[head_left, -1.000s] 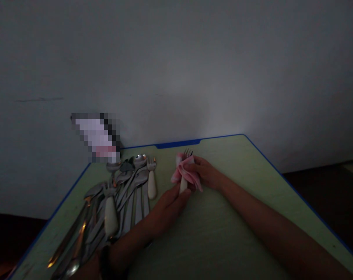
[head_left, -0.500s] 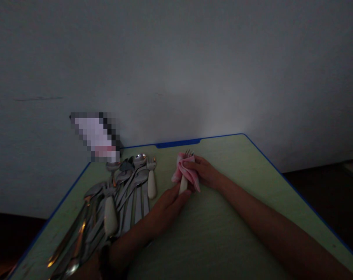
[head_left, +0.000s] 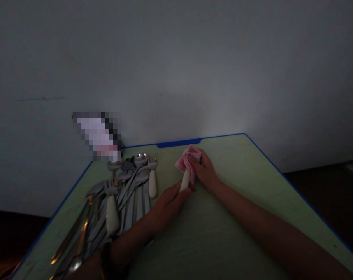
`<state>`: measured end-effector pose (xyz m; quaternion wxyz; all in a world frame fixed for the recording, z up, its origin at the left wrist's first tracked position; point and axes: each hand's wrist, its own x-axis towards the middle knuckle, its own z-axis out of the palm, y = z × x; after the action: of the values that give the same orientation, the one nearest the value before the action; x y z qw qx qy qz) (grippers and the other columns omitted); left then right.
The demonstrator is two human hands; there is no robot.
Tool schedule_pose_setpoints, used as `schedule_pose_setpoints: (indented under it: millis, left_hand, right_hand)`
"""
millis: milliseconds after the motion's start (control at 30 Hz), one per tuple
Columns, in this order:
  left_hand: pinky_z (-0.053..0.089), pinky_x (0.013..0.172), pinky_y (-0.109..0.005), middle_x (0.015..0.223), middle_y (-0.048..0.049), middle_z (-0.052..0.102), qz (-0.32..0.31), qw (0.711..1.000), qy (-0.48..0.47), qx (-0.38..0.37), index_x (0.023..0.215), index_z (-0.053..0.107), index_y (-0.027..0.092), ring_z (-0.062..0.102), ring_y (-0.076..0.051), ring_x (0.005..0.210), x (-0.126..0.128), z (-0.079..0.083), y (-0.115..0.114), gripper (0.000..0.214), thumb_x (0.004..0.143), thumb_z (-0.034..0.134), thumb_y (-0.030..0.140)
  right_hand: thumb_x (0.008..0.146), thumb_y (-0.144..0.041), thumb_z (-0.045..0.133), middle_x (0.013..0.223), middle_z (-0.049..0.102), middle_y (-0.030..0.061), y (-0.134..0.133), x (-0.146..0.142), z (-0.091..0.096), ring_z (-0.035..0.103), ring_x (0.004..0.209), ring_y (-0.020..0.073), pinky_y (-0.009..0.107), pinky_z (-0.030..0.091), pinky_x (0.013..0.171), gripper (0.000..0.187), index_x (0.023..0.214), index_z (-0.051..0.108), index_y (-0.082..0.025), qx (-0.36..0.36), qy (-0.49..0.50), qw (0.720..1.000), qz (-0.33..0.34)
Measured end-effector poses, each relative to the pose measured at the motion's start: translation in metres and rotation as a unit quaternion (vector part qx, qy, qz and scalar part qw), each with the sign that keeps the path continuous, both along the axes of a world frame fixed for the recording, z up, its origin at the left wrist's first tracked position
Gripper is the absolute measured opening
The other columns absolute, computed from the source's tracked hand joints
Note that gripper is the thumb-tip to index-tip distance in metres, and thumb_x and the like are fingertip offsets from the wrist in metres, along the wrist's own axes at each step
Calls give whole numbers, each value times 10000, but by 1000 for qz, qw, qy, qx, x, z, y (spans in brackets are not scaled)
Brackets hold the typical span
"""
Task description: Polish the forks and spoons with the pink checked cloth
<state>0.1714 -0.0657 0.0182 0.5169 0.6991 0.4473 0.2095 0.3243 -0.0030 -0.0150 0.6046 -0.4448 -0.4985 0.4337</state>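
My left hand [head_left: 172, 200] is closed round the pale handle of a fork [head_left: 185, 181], which points up and away from me. A pink cloth [head_left: 188, 161] is folded over the fork's head, so the tines are mostly hidden. Pinching that cloth from the right side is my right hand [head_left: 204, 169], thumb on top. To the left of my left forearm lies a spread of cutlery: a small fork with a pale handle [head_left: 152, 182], another pale-handled fork [head_left: 111, 212], and several metal spoons [head_left: 141, 158].
The pale green table [head_left: 237, 237] has a blue edge and meets a grey wall [head_left: 188, 70] at the back. A blurred-out upright object [head_left: 97, 134] leans by the far left corner. Gold-handled cutlery [head_left: 82, 235] lies near my left forearm.
My right hand and the cloth have slid up along the fork, away from me, covering the tines that showed before. My left hand keeps its hold on the handle.
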Motion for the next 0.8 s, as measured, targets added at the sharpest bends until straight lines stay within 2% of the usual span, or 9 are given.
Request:
schedule_pose_setpoints:
  millis: [233,400,700,800]
  left_hand:
    - [414,669,-235,824,-16,594,-20,999,8,27,962,572,187,530,-169,771,0,2,-1,310,900,366,410]
    - [413,667,-234,777,-1,584,-37,999,22,27,970,565,195,533,-159,732,-1,6,-2,314,907,353,417]
    - [416,715,-250,874,-16,589,-55,997,12,50,949,555,188,536,-171,808,-2,4,-3,274,904,363,378]
    - [414,688,-250,850,-16,586,-55,997,11,46,933,552,184,531,-173,788,-1,4,-2,273,901,362,377]
  right_hand:
    - [844,-389,478,892,606,35,-3,0,3,546,799,149,277,430,745,282,1005,577,-181,40,-46,997,-45]
    - [838,-423,473,791,589,20,-4,1,7,527,711,137,265,425,676,290,913,589,-167,16,-57,998,-31]
    - [818,-453,485,795,594,25,-5,0,7,521,708,138,260,429,664,333,935,589,-159,-6,-73,997,-13]
    - [817,-453,489,801,596,26,-3,0,6,519,703,138,263,427,668,326,928,585,-163,-5,-84,996,-9]
